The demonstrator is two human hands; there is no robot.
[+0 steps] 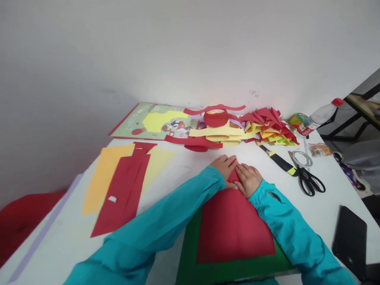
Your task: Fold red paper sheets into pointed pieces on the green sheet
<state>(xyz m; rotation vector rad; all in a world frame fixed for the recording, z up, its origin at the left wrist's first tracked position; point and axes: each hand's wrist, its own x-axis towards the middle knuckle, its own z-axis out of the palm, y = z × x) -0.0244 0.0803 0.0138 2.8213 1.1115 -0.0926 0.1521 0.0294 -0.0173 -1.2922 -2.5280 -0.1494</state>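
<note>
The left hand [223, 169] and right hand [249, 180] are holding the far end of a red sheet [234, 227], fingers and thumbs closing on it. This sheet is lying over a green sheet [187, 257] on the desk [68, 237]. Rightward, scissors [309, 183] are resting beside a box cutter [279, 161]; leftward, cut red paper [127, 186] is overlapping orange paper [102, 178]. Beyond, folded paper pieces [270, 126] are piling near the wall [190, 47].

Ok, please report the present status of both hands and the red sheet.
Left hand and right hand touching the red sheet at its far end. Sheet lying over a green surface. Scissors off to the right, apart from both hands.
</note>
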